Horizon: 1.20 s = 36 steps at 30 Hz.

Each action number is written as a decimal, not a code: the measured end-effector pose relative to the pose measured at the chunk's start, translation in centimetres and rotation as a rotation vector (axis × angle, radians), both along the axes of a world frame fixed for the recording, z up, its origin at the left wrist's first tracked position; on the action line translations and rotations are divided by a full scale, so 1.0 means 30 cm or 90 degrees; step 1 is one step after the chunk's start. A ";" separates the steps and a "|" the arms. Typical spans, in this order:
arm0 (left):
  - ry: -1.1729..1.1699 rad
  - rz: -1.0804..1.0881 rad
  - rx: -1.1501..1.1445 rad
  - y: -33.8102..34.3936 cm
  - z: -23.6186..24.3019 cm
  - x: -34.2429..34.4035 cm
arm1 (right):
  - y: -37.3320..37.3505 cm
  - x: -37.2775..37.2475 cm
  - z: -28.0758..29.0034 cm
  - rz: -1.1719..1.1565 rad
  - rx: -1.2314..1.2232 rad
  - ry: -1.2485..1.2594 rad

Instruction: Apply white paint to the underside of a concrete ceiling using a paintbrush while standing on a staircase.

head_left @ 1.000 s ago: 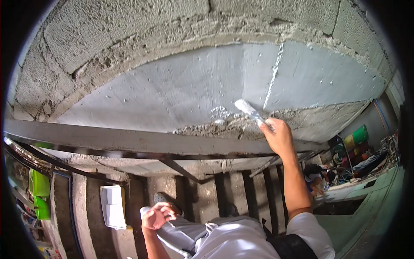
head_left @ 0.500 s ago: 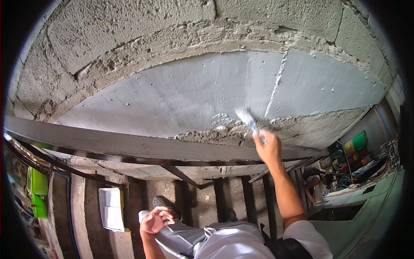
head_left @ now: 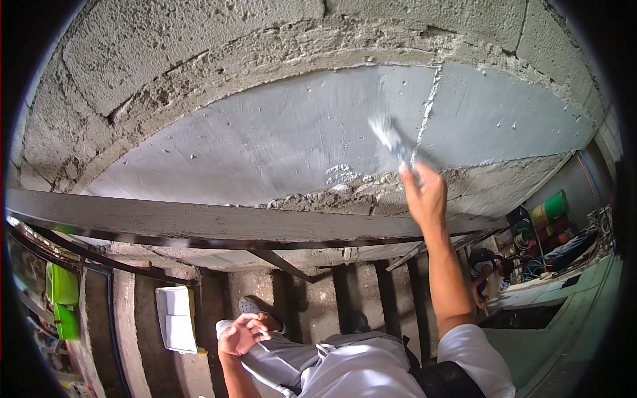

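Clamping paintbrush (head_left: 393,142) by its near end in right hand (head_left: 426,194). Projecting up-left beyond grip, over grey wall panel (head_left: 279,139). Positioned higher on panel than half a second earlier. Holding left hand (head_left: 243,335) loosely curled.

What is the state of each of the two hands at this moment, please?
Left hand: open, loosely curled, no object visible in it.
Right hand: closed, holding the paintbrush.

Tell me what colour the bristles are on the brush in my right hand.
The bristles look white, though slightly blurred; best seen in the head view.
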<state>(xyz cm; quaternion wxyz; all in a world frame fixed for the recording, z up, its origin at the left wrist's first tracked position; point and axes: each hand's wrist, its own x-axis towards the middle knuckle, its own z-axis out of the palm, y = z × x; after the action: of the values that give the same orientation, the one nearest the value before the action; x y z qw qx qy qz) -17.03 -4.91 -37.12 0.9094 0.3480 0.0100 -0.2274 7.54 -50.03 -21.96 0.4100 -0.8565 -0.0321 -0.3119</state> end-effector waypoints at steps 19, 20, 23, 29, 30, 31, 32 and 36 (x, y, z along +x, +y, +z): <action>-0.010 0.000 -0.005 -0.001 0.016 -0.003 | -0.043 -0.042 -0.164 -0.033 -0.077 0.075; -0.009 0.003 -0.007 0.006 0.018 -0.010 | -0.056 -0.060 -0.171 -0.031 -0.077 0.076; -0.008 0.001 -0.006 0.013 0.018 -0.015 | -0.084 -0.093 -0.122 -0.008 -0.096 0.118; 0.009 -0.003 -0.006 0.002 0.011 -0.010 | -0.021 -0.001 0.146 0.042 0.029 -0.052; 0.008 -0.005 -0.013 -0.002 0.009 -0.008 | -0.019 0.019 0.116 0.026 0.023 -0.055; 0.009 -0.004 -0.012 0.000 0.012 -0.011 | -0.013 0.038 0.083 0.013 0.016 -0.059; 0.003 0.001 -0.012 -0.002 0.014 -0.016 | -0.006 0.020 0.038 -0.002 -0.015 -0.038; -0.011 0.012 -0.018 -0.001 0.019 -0.038 | -0.051 -0.052 -0.125 -0.039 -0.062 0.117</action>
<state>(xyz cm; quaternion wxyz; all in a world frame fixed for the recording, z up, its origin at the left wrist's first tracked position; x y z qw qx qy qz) -18.18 -4.95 -36.56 0.9164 0.3368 0.0022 -0.2163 5.99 -51.55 -25.72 0.3594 -0.9009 0.0164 -0.2426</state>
